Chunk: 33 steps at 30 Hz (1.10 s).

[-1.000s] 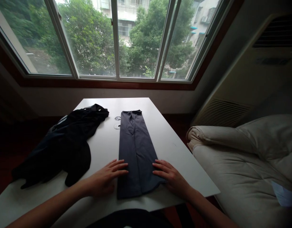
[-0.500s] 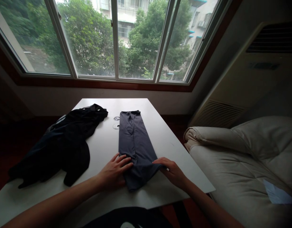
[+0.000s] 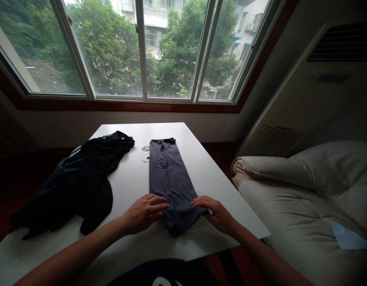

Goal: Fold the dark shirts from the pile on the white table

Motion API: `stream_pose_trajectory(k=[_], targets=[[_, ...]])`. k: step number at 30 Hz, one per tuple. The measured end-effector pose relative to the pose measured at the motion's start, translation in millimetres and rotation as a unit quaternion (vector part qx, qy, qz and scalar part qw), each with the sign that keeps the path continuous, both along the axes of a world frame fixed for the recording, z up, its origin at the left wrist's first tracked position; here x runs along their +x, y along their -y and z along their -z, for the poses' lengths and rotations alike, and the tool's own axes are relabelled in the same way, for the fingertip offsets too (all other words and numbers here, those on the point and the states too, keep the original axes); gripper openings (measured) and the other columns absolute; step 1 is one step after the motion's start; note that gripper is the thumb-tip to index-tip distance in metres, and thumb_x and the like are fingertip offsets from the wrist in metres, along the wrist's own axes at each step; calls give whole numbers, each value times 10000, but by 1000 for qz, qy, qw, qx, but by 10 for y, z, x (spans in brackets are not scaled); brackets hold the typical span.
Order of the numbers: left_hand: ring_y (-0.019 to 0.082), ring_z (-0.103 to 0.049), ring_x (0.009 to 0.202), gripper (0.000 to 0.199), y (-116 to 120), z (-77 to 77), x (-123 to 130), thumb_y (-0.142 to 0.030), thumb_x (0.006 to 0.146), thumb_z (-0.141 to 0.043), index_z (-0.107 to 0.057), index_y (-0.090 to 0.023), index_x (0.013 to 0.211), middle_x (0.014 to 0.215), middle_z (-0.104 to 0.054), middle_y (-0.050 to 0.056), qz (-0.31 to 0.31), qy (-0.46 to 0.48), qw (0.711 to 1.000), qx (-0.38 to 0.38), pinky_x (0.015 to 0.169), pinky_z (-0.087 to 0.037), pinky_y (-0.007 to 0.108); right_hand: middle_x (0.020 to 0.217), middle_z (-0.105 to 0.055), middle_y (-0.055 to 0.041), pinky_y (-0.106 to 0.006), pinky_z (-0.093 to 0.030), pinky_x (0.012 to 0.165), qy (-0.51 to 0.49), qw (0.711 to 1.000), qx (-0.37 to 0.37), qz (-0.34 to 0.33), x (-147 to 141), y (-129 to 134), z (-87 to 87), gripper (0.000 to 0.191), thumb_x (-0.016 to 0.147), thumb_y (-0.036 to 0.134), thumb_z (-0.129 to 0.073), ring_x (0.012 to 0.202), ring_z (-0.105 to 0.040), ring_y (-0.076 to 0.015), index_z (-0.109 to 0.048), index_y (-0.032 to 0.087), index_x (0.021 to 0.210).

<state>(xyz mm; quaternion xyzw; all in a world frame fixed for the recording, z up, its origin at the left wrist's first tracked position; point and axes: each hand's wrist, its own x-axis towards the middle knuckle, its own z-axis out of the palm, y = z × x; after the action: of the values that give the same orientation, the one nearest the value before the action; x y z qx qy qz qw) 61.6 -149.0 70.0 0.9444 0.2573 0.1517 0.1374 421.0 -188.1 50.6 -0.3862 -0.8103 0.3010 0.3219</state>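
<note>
A tug could skew the layers of the dark-grey, long-folded cloth garment (image 3: 169,174) on the white rectangular desk (image 3: 202,171): my right hand (image 3: 219,217) seems to pinch its near right corner, while my left hand (image 3: 143,211), fingers loosely spread, barely steadies it. A crumpled black cloth garment (image 3: 89,174) limits room leftward.

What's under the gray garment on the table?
The gray garment lies on the white table, which shows around it. At its left edge are two round marks; the lower looks partly covered. Anything else beneath is hidden.
</note>
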Motion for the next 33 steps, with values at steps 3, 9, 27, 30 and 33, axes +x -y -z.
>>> stream_pose_trajectory(k=[3,9,27,30,33], targets=[[264,-543,1362,515,-6,-132,-76,-242,978,-579,-547,-362,1478,1473,-604,41,50,-3,998,-22,1148,-444,461,1192,-754,-62,-523,-361,1207,16,1000,9,-10,41,-9,30,263,993,215,-570,1145,-685,-250,-730,276,1192],[338,-477,1430,832,73,-31,-45,-221,775,-702,-444,-318,1560,1582,-492,87,93,-60,993,-32,1233,-331,538,1194,-743,-77,-451,-484,1098,1,1000,3,-3,28,-18,33,268,971,229,-613,1147,-672,-256,-733,263,1208],[307,-547,1329,550,-99,395,140,-198,889,-659,-580,-255,1431,1393,-653,89,24,1,997,80,1225,-323,539,1050,-768,-64,-362,-543,897,-97,989,-96,63,-209,-5,2,333,1060,446,-500,976,-714,-240,-746,227,1110],[307,-528,1373,566,-45,298,139,-246,924,-651,-553,-286,1479,1475,-608,78,57,-11,996,63,1247,-291,536,1064,-770,-68,-365,-543,912,-91,989,-99,56,-239,0,31,345,1050,472,-518,990,-716,-244,-751,222,1099],[268,-566,1345,535,1,147,98,-261,964,-618,-547,-340,1488,1492,-602,48,108,-20,994,16,1235,-325,479,1090,-770,-78,-380,-544,940,-77,991,-94,62,-229,7,28,357,1050,474,-515,1025,-713,-254,-758,220,1110]])
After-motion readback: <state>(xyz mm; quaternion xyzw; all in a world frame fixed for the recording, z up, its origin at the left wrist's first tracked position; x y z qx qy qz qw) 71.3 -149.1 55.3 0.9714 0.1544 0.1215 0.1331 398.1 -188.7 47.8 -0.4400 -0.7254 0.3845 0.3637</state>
